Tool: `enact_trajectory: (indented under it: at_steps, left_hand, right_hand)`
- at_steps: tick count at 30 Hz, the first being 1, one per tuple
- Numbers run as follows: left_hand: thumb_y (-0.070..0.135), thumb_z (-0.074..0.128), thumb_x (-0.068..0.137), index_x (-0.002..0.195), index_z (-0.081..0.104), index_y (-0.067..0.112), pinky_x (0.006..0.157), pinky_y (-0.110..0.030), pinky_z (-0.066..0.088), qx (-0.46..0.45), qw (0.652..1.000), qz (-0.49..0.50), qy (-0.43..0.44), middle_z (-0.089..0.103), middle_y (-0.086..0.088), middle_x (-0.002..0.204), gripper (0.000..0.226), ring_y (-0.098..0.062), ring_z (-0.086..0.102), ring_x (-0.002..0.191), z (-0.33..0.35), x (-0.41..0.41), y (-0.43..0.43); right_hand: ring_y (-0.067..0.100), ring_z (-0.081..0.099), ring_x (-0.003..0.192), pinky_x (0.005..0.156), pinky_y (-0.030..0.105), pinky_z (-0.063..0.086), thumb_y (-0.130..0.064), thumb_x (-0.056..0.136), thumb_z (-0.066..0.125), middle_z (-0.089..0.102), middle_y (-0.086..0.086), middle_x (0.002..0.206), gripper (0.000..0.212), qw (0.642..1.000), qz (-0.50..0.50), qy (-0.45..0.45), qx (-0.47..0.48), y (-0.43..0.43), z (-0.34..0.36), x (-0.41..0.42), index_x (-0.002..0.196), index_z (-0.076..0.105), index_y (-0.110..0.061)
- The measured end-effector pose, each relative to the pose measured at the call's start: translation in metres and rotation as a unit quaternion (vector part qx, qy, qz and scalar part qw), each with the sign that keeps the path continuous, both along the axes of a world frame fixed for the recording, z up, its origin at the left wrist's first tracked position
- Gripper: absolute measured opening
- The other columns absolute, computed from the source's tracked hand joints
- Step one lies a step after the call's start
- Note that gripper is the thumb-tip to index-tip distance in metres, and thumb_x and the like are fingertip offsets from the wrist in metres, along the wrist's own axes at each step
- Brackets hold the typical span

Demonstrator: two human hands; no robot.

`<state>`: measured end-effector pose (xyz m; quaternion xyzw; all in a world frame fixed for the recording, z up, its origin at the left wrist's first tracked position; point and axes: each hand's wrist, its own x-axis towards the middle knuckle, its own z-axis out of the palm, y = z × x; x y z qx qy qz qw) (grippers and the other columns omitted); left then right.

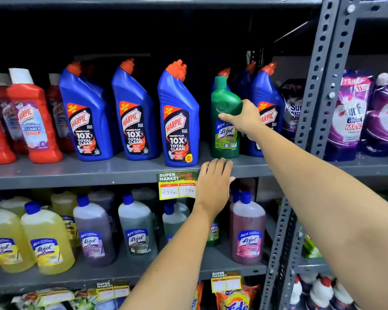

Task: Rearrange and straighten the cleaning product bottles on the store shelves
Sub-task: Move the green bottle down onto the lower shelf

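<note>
A green Lizol bottle (225,121) stands upright on the grey middle shelf (99,173), among blue Harpic bottles (179,117). My right hand (244,118) grips the green bottle at its shoulder from the right. My left hand (214,185) lies flat, fingers apart, on the shelf's front edge just below the green bottle, holding nothing. More blue Harpic bottles (267,110) stand behind and to the right of the green one, partly hidden by my right hand.
Red Harpic bathroom cleaner bottles (35,121) fill the shelf's left end. Lizol bottles in yellow (46,238), purple, grey and pink (248,229) stand on the shelf below. A price tag (177,185) hangs from the shelf edge. Purple Surf Excel pouches (349,115) sit beyond the slotted upright (318,86).
</note>
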<state>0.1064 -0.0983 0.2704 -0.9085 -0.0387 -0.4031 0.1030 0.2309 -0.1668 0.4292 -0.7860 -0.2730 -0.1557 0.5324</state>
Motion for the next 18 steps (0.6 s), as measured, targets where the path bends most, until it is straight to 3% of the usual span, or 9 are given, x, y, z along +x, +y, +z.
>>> enact_trajectory:
  at_steps: [4, 9, 12, 16, 18]
  left_hand:
    - [0.032, 0.040, 0.100, 0.136, 0.041, 0.013, 0.107, -0.040, 0.034, -0.013, 1.000, 0.009, 0.023, 0.051, -0.008, 0.137, 0.041, -0.027, 0.046, 0.124, 0.002, -0.003, -0.002]
    - [0.030, 0.039, 0.100, 0.140, 0.037, 0.011, 0.114, -0.042, 0.026, -0.038, 0.998, 0.008, 0.041, 0.045, -0.010, 0.144, 0.044, -0.028, 0.039, 0.132, 0.009, -0.006, -0.010]
    - [0.027, 0.042, 0.097, 0.143, 0.035, 0.009, 0.120, -0.044, 0.017, -0.057, 0.998, 0.000, 0.021, 0.042, -0.009, 0.148, 0.050, -0.027, 0.032, 0.139, 0.002, -0.017, -0.015]
    - [0.014, 0.048, 0.089, 0.128, 0.055, 0.008, 0.120, -0.045, 0.018, -0.094, 0.983, -0.142, -0.063, 0.052, -0.009, 0.139, 0.040, -0.027, 0.038, 0.137, -0.047, -0.053, -0.014]
    - [0.010, 0.051, 0.086, 0.120, 0.059, 0.012, 0.117, -0.041, 0.025, -0.105, 0.977, -0.176, -0.063, 0.056, -0.008, 0.132, 0.034, -0.027, 0.043, 0.130, -0.092, -0.077, -0.004]
  right_hand:
    - [0.018, 0.061, 0.082, 0.041, 0.016, 0.041, -0.037, 0.070, 0.086, 0.058, -0.003, 0.096, 0.055, 1.000, 0.011, -0.019, 0.021, -0.007, -0.003, -0.005, 0.104, 0.048, -0.016]
    - [0.014, 0.058, 0.090, 0.073, 0.024, 0.045, -0.040, 0.068, 0.086, 0.060, -0.004, 0.100, 0.061, 0.994, -0.015, -0.099, 0.045, -0.025, -0.011, -0.022, 0.113, 0.057, -0.012]
    - [0.010, 0.059, 0.091, 0.073, 0.017, 0.044, -0.047, 0.064, 0.084, 0.064, -0.007, 0.102, 0.063, 0.989, -0.027, -0.120, 0.079, -0.045, -0.007, -0.037, 0.113, 0.061, -0.015]
    - [0.008, 0.065, 0.093, 0.081, 0.022, 0.052, -0.045, 0.064, 0.083, 0.068, -0.011, 0.101, 0.056, 0.984, 0.015, -0.125, 0.126, -0.076, -0.007, -0.065, 0.109, 0.061, -0.021]
    - [0.003, 0.067, 0.091, 0.080, 0.020, 0.053, -0.037, 0.067, 0.084, 0.068, -0.013, 0.101, 0.051, 0.982, 0.055, -0.116, 0.141, -0.091, -0.017, -0.082, 0.109, 0.059, -0.021]
